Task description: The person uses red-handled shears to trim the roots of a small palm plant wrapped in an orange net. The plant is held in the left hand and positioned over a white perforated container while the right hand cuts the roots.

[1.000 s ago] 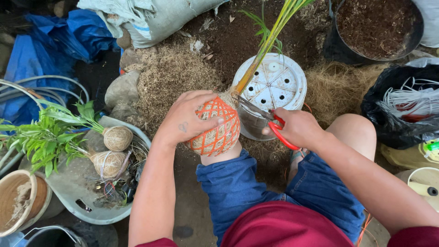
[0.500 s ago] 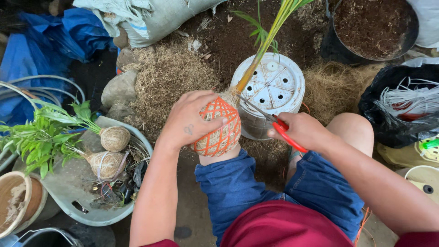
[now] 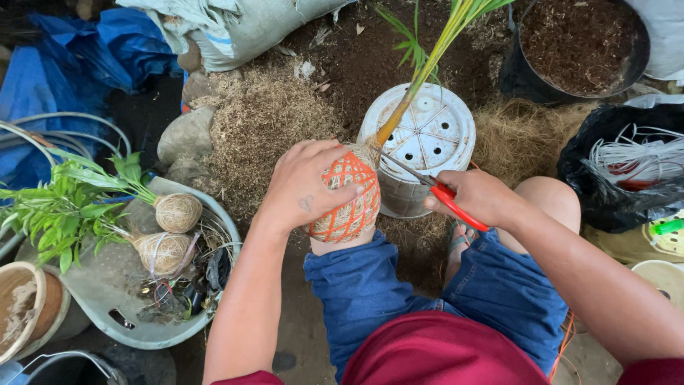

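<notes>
My left hand [image 3: 305, 187] is wrapped over a fibre root ball [image 3: 350, 203] covered in orange netting, which rests on my left knee. A thin green and yellow plant stem [image 3: 420, 71] rises from the ball's top toward the upper right. My right hand [image 3: 479, 196] grips red-handled scissors [image 3: 438, 191], and their metal blades point left at the top of the ball where the stem comes out. An upturned white plastic pot [image 3: 427, 139] with holes in its base stands just behind the ball.
A grey basin [image 3: 107, 299] at left holds two string-wrapped root balls [image 3: 177, 212] with green leafy plants [image 3: 60, 207]. Loose coconut fibre [image 3: 263, 121] lies on the ground. A black pot of soil [image 3: 577, 43] and a black bag of white strings [image 3: 627, 167] sit at right.
The scissors' blades have stayed at the top of the netted ball. My left hand has shifted slightly on the ball. The view moved a little.
</notes>
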